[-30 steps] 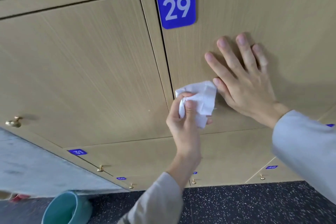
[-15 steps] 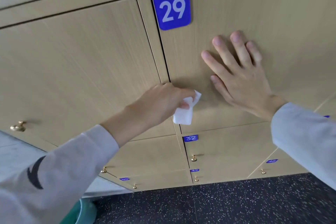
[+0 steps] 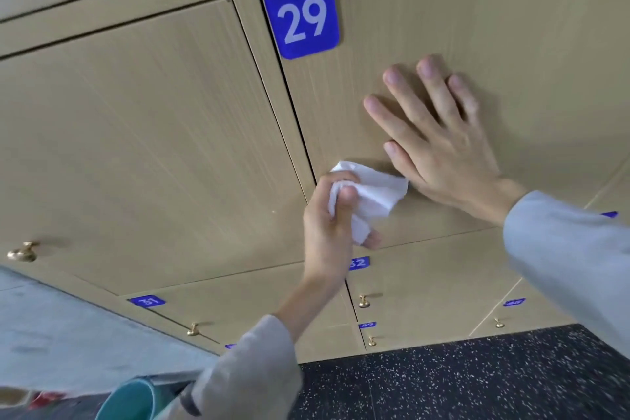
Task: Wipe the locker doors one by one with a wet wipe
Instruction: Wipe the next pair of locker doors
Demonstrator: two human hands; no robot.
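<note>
Light wooden locker doors fill the view. The door with the blue plate 29 (image 3: 302, 15) is at centre right. My left hand (image 3: 329, 225) grips a crumpled white wet wipe (image 3: 371, 196) against the lower left corner of that door (image 3: 511, 27), beside the vertical divider. Just right of the wipe, my right hand (image 3: 439, 143) lies flat on the same door with its fingers spread and straight.
To the left is a neighbouring door (image 3: 136, 147) with a brass knob (image 3: 23, 252). Below are smaller doors numbered 31 (image 3: 147, 301) and 32 (image 3: 358, 262), each with a brass knob. A dark speckled floor (image 3: 460, 378) and a teal bucket (image 3: 129, 399) lie at the bottom.
My left hand swung left to the divider with the wipe, then came back right and turned upright at the door's lower left corner. My right hand stayed flat on the door.
</note>
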